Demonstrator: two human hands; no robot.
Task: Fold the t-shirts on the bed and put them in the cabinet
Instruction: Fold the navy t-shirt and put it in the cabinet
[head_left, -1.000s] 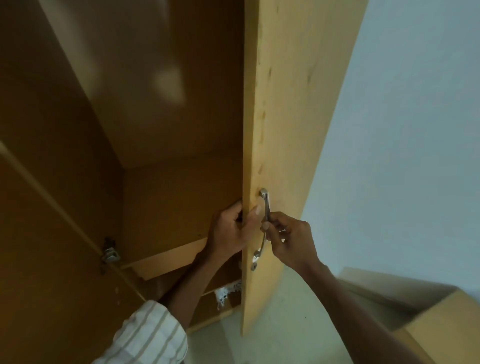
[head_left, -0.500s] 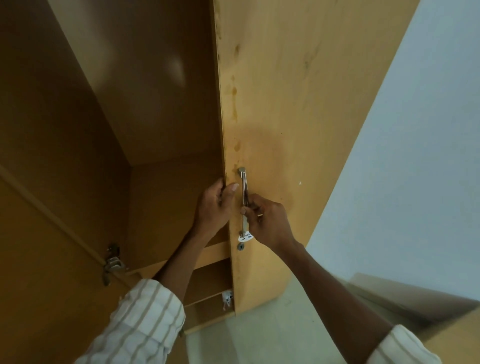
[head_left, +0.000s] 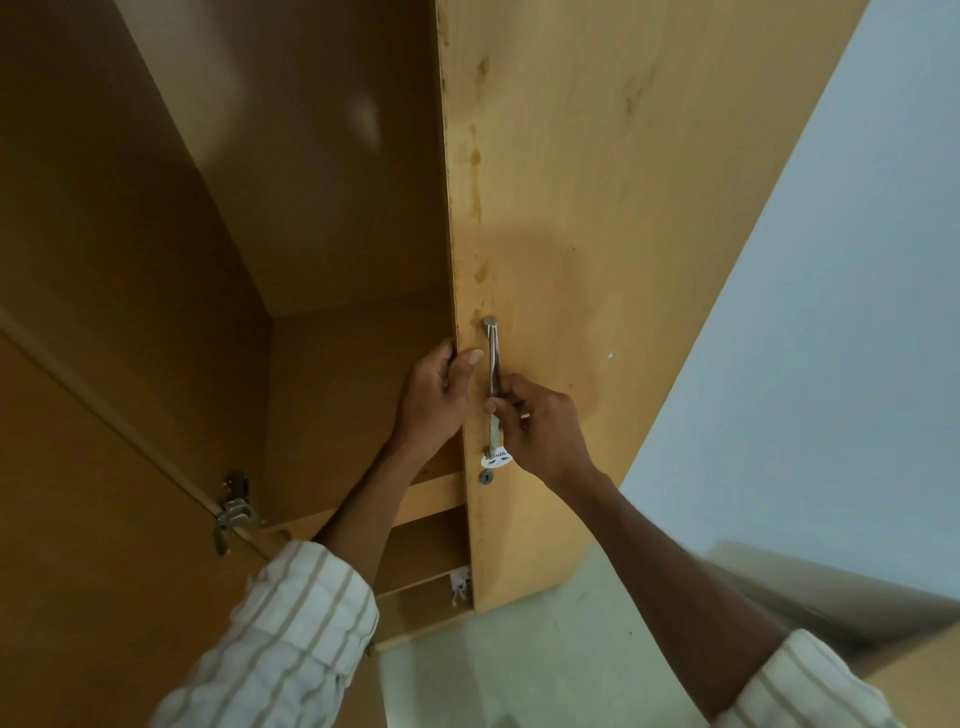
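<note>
- Both hands are on the right-hand cabinet door (head_left: 597, 182): the right hand (head_left: 540, 421) is closed around the lower part of the metal handle (head_left: 492, 374), and the left hand (head_left: 441, 400) is wrapped over the door's free edge, thumb on the front face, fingers behind.
- No t-shirts and no bed appear in this view, so how many are folded or already stored cannot be told from here.
- Judging by the grip, the step in hand is swinging this door, but whether to open or shut it cannot be told.
- The cabinet (head_left: 322, 395) stands open on the left; its upper compartment looks bare, plain brown board on the back and sides.
- Below a shelf edge (head_left: 431, 499) lie lower compartments, mostly hidden behind the left arm; something small and white (head_left: 460, 584) shows near the door's bottom edge.
- The door is pale wood with stains along its edge, a small sticker (head_left: 497, 457) at the handle's foot and a keyhole (head_left: 485, 477) just under it.
- A metal hinge (head_left: 234, 512) sits on the left-hand door (head_left: 78, 545).
</note>
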